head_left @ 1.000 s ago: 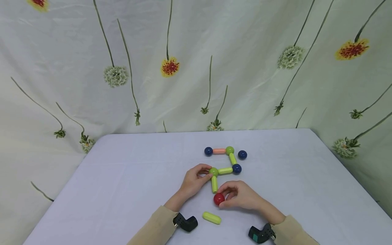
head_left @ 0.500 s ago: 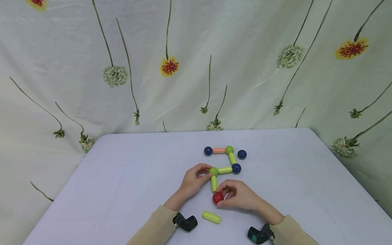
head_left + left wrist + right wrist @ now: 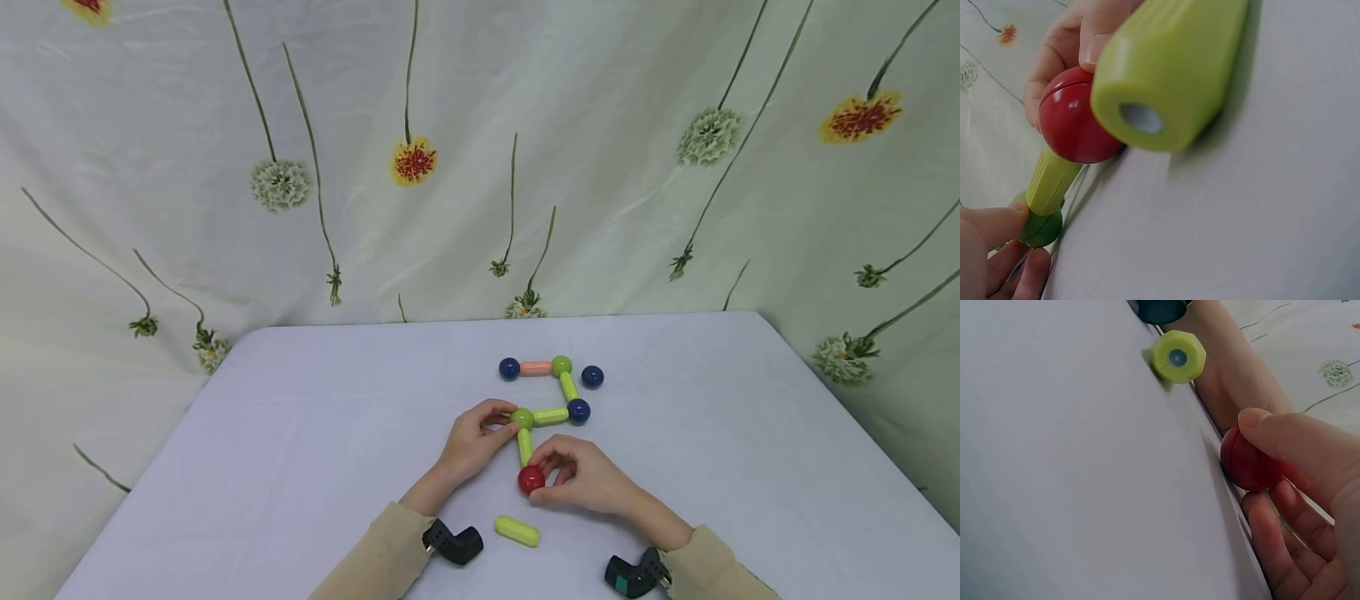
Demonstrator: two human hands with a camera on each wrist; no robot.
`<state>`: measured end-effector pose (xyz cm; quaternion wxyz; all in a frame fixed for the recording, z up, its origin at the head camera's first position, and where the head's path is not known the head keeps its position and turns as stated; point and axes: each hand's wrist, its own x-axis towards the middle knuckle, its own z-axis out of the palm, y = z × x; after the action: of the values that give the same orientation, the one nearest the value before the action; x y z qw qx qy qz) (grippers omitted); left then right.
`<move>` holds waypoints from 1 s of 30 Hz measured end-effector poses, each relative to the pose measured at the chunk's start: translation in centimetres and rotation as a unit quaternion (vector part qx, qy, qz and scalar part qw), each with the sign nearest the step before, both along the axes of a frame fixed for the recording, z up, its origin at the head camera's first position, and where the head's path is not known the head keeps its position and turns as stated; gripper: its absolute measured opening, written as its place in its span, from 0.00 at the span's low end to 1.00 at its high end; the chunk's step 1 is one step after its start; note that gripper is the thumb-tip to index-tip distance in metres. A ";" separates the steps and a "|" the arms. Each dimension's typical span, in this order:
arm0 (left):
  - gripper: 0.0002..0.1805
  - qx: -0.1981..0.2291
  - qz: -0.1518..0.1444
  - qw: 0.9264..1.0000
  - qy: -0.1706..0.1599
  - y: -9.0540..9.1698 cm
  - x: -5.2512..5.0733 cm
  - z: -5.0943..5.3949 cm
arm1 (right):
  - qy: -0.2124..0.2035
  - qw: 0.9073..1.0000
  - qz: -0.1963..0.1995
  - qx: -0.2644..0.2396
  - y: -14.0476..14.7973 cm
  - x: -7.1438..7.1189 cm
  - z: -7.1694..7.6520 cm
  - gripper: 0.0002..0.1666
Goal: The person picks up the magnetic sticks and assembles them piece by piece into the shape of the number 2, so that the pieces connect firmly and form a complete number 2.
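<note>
My right hand (image 3: 588, 477) pinches a red ball (image 3: 531, 479) between thumb and fingers. The ball sits against the near end of a yellow-green rod (image 3: 525, 447), and in the left wrist view the two touch. At the rod's far end is a green ball (image 3: 522, 418), which my left hand (image 3: 475, 442) pinches. From that ball a second yellow-green rod (image 3: 551, 416) runs right to a dark blue ball (image 3: 578, 411). A further rod (image 3: 568, 386) leads on to another green ball (image 3: 562, 366), a pink rod (image 3: 536, 368) and a blue ball (image 3: 509, 369).
A loose yellow-green rod (image 3: 517, 531) lies between the forearms; its end socket (image 3: 1141, 117) shows in the left wrist view. One separate blue ball (image 3: 592, 377) rests right of the chain. The table (image 3: 300, 433) has a white cover, with a flowered cloth (image 3: 600, 167) behind.
My right hand has moved the red ball slightly away from me and left, up against the rod's end. My left hand keeps its grip on the green ball.
</note>
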<state>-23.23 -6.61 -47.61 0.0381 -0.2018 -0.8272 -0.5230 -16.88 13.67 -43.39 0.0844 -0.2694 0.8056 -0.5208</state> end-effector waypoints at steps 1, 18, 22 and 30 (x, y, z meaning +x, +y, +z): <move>0.13 -0.001 0.000 1.000 0.000 0.0 0.0 0.0 | 0.003 1.000 -0.002 0.002 0.0 -0.2 -0.4 0.17; 0.14 -0.010 0.017 1.000 0.001 0.0 0.0 0.0 | 0.037 0.999 -0.039 0.007 -0.7 -0.2 -0.8 0.17; 0.14 -0.008 0.019 1.000 0.002 0.0 -0.1 -0.1 | 0.046 0.998 -0.041 0.010 -0.9 0.1 -0.4 0.17; 0.14 -0.002 0.028 1.000 0.000 0.1 0.0 0.1 | 0.057 0.997 -0.053 0.014 -0.5 -1.4 -3.5 0.18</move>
<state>-23.24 -6.54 -47.52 0.0526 -0.1789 -0.8334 -0.5203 -18.32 13.13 -46.85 0.0148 -0.2543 0.8297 -0.4968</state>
